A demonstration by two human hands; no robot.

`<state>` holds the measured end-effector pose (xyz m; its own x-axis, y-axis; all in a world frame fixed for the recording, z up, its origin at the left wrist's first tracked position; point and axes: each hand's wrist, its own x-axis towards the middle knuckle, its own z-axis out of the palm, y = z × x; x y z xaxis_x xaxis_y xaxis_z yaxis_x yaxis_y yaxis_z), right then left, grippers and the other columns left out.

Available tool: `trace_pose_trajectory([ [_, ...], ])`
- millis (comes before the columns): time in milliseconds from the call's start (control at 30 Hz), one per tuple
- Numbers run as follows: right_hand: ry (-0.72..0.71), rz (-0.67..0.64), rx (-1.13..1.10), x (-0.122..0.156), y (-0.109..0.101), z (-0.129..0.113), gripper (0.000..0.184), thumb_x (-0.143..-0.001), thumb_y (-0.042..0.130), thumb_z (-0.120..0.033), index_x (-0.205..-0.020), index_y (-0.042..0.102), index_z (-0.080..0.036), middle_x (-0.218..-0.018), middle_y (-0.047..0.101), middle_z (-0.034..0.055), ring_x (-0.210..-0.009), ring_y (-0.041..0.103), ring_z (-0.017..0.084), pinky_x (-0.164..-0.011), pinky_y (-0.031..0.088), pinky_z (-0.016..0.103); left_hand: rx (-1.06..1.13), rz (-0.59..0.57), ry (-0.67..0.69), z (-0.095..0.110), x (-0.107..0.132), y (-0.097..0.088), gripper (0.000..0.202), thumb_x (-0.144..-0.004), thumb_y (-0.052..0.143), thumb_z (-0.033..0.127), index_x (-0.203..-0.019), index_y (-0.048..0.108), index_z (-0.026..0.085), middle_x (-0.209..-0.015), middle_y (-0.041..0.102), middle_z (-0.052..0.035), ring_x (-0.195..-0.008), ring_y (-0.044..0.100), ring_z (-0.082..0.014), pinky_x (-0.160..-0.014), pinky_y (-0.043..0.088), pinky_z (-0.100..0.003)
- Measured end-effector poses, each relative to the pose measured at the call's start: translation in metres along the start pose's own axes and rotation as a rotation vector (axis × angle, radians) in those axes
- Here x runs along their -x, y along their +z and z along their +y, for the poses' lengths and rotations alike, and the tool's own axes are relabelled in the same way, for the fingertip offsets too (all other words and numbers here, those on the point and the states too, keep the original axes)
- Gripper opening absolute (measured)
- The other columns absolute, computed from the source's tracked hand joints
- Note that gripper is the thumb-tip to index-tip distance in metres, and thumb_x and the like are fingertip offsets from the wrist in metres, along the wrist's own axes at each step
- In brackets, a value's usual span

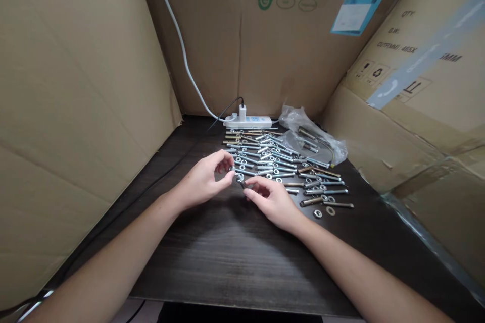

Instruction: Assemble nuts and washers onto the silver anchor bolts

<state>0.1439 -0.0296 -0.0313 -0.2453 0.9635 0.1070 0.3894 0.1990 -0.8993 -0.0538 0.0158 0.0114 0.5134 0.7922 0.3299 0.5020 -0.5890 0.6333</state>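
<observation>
My left hand (207,180) is closed in a pinch at the left of the bolts, with a small metal piece between thumb and fingertips, too small to name. Close beside it, my right hand (273,200) grips an expansion bolt (240,178) by its dark sleeve, the end with the shiny washer pointing toward the left hand. Both hands are just above the table, fingertips nearly meeting. Behind them, several loose bolts (284,169) lie in rows with washers and metal sleeves (311,202) among them. A hex nut (317,214) and a flat washer (331,211) lie at the near right.
At the back stands a white power strip (248,121) with a plug and a black cable (162,174) running left across the dark table (227,272). A clear plastic bag (310,133) with metal parts lies back right. Cardboard walls (204,50) enclose three sides.
</observation>
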Motion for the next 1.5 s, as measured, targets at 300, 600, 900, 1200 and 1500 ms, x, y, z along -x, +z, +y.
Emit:
trace_pose_trajectory([
  [300,-0.021,-0.014,0.0,0.0,0.0,0.002,0.021,-0.083,0.056,-0.031,-0.099,0.063,-0.018,-0.071,0.064,0.0014,-0.062,0.058,0.014,-0.061,0.046,0.026,0.018,-0.032,0.068,0.013,0.003,0.001,0.012,-0.082,0.048,0.022,-0.092,0.051,0.017,-0.087,0.055,-0.0019,-0.077,0.049,-0.0138,-0.072,0.043,-0.026],
  [600,-0.028,-0.01,0.018,-0.001,0.0,0.002,0.021,-0.083,0.056,-0.032,-0.098,0.062,-0.018,-0.07,0.064,0.0007,-0.062,0.057,0.014,-0.061,0.046,0.026,0.026,-0.065,0.172,0.011,0.005,0.001,0.019,-0.082,0.043,0.012,-0.098,0.053,0.018,-0.095,0.054,-0.0037,-0.085,0.05,-0.0151,-0.079,0.043,-0.028],
  [900,-0.011,-0.002,0.012,0.0,0.0,-0.001,0.02,-0.082,0.057,-0.031,-0.097,0.063,-0.018,-0.069,0.062,0.0001,-0.057,0.053,0.012,-0.058,0.044,0.024,-0.004,0.005,0.049,0.007,0.003,-0.001,0.014,-0.088,0.047,0.031,-0.086,0.048,0.017,-0.084,0.049,-0.0005,-0.076,0.046,-0.014,-0.069,0.041,-0.026],
  [1200,-0.03,0.001,0.031,-0.001,0.0,0.001,0.02,-0.082,0.057,-0.031,-0.096,0.064,-0.019,-0.065,0.057,-0.0012,-0.055,0.048,0.011,-0.054,0.04,0.023,-0.114,-0.086,0.051,0.009,0.002,0.001,0.026,-0.09,0.045,0.038,-0.074,0.047,0.017,-0.076,0.05,0.0007,-0.069,0.046,-0.0132,-0.062,0.036,-0.026],
  [1500,-0.026,-0.004,0.028,-0.001,-0.002,0.0,0.02,-0.083,0.056,-0.03,-0.097,0.063,-0.019,-0.069,0.061,-0.0002,-0.059,0.053,0.012,-0.059,0.043,0.025,-0.01,-0.051,0.032,0.013,0.007,-0.003,0.021,-0.082,0.046,0.018,-0.103,0.047,0.019,-0.091,0.051,-0.0009,-0.075,0.047,-0.0137,-0.067,0.04,-0.026],
])
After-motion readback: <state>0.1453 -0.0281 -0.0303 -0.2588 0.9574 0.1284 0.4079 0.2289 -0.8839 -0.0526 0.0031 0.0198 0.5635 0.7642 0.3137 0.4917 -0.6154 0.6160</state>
